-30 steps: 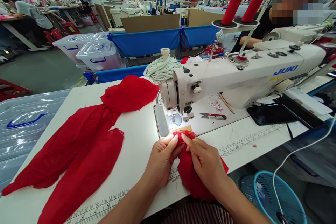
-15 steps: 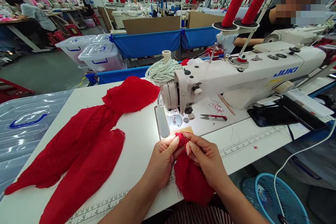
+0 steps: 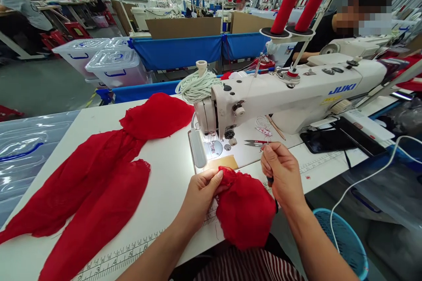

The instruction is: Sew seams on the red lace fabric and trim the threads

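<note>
My left hand (image 3: 205,186) pinches the gathered edge of a red fabric piece (image 3: 245,213), which hangs over the table's front edge above my lap. Raised to the right of that cloth, my right hand (image 3: 280,169) has its fingers pressed together. What they hold is too small to make out; a bit of something dark shows below them. Just beyond those fingertips, thread snips (image 3: 255,143) with a red handle lie on the machine bed. The white sewing machine (image 3: 296,85) stands behind my hands, its lamp lighting the needle area.
More red fabric (image 3: 95,175) spreads over the left of the white table (image 3: 171,202). A dark phone (image 3: 326,140) lies at right, above a blue basket (image 3: 346,246) on the floor. Red thread cones (image 3: 285,11) stand behind the machine. A co-worker (image 3: 329,28) sits at the back right.
My right hand has left the cloth's gathered edge and moved up and right toward the snips. My left hand keeps hold, and the cloth hangs more spread out. The view has shifted slightly.
</note>
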Available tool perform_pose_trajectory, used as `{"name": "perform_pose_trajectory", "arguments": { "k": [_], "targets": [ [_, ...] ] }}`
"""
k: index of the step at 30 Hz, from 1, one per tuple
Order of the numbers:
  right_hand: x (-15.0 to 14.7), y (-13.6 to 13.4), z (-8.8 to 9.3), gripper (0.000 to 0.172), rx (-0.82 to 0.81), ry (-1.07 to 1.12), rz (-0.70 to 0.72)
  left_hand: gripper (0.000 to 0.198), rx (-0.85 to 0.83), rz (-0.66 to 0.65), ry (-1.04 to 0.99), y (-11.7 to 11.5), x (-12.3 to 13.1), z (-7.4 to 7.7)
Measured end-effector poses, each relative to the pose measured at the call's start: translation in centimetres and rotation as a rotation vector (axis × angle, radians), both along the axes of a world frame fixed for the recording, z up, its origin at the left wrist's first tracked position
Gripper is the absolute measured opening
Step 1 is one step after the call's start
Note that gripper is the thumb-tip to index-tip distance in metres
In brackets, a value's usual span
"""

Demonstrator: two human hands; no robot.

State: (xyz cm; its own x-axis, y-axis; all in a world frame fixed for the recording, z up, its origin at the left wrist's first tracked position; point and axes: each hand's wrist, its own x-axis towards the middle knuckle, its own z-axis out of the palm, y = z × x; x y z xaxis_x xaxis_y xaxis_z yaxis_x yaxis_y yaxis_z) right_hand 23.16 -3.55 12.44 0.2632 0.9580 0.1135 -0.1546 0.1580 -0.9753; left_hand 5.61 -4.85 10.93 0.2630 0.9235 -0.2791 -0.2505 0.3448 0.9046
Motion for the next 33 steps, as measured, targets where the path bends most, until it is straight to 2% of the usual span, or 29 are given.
{"name": "perform_pose_trajectory", "arguments": {
  "k": [3, 6, 9, 12, 13, 16, 19, 23, 25, 27, 29, 32, 33],
  "targets": [
    [0.3, -0.1, 0.2, 0.016, 0.065, -0.313, 0.175, 0.027, -0.004, -0.005, -0.020, 0.1, 0.3, 0.0],
    [-0.5, -0.1, 0.1, 0.012, 0.208, -0.529, 0.265, 0.029, 0.019, -0.008, 0.001, 0.0, 0.4, 0.1],
    [-1.2, 0.2, 0.0, 0.017, 0.286, -0.566, 0.319, 0.028, 0.051, 0.008, 0.045, -0.1, 0.4, 0.4],
    [-1.3, 0.7, 0.1, 0.011, 0.238, -0.644, 0.409, 0.028, 0.059, 0.023, 0.087, -0.2, 0.3, 0.7],
    [-1.2, 0.9, 0.2, 0.009, 0.209, -0.676, 0.419, 0.028, 0.062, 0.027, 0.098, -0.2, 0.2, 0.7],
    [-0.9, 1.3, 0.4, 0.017, 0.162, -0.728, 0.390, 0.029, 0.081, 0.028, 0.111, -0.1, 0.2, 0.9],
    [-1.2, 1.1, 0.4, 0.018, 0.153, -0.694, 0.402, 0.031, 0.080, 0.001, 0.101, 0.0, 0.2, 0.9],
    [-2.3, 0.2, 0.0, 0.019, 0.214, -0.575, 0.569, 0.029, 0.141, -0.062, 0.128, 0.0, 0.0, 0.8],
    [-2.3, 0.0, 0.0, 0.021, 0.328, -0.733, 0.623, 0.026, 0.223, -0.090, 0.223, -0.1, -0.1, 0.7],
    [-1.3, 0.5, 0.2, 0.025, 0.508, -1.041, 0.599, 0.026, 0.320, -0.124, 0.352, -0.2, -0.2, 0.6],
    [0.6, 1.7, 0.6, 0.030, 0.648, -1.298, 0.512, 0.030, 0.391, -0.151, 0.464, -0.3, -0.3, 0.6],
    [3.8, 3.7, 1.4, 0.032, 0.689, -1.379, 0.188, 0.034, 0.370, -0.159, 0.486, -0.3, -0.2, 0.6],
    [4.6, 4.1, 1.6, 0.030, 0.675, -1.379, 0.129, 0.033, 0.323, -0.155, 0.439, -0.2, -0.1, 0.7]
  ]
}}
